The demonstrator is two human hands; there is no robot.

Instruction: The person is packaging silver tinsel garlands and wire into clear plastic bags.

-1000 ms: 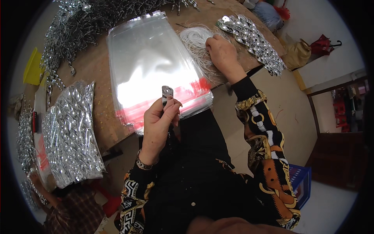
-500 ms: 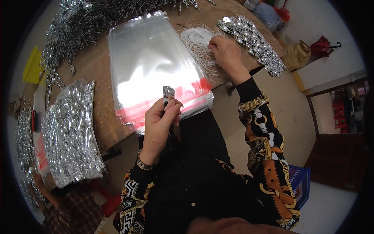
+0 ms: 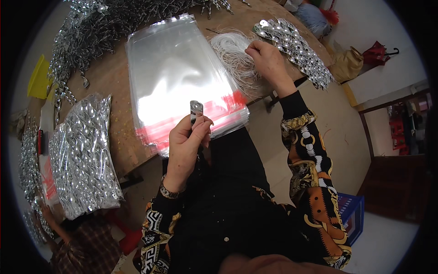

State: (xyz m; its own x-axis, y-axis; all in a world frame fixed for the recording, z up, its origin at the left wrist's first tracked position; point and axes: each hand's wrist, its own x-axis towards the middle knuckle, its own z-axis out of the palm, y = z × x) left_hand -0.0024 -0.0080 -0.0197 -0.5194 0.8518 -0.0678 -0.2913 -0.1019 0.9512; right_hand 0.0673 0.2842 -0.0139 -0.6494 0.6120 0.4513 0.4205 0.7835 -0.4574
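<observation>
The left hand [image 3: 186, 145] is closed around a small shiny metal piece [image 3: 196, 109], just past the table edge [image 3: 125, 166]. The right hand [image 3: 269, 59] pinches white strings [image 3: 232, 52] beside the clear bags [image 3: 182, 77]. Open floor [image 3: 337, 123] lies to the right.

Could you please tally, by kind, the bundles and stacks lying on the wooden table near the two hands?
Stack of clear bags with red strips: 1
Bundle of white strings: 1
Filled packs of silver pieces: 2
Total: 4
</observation>
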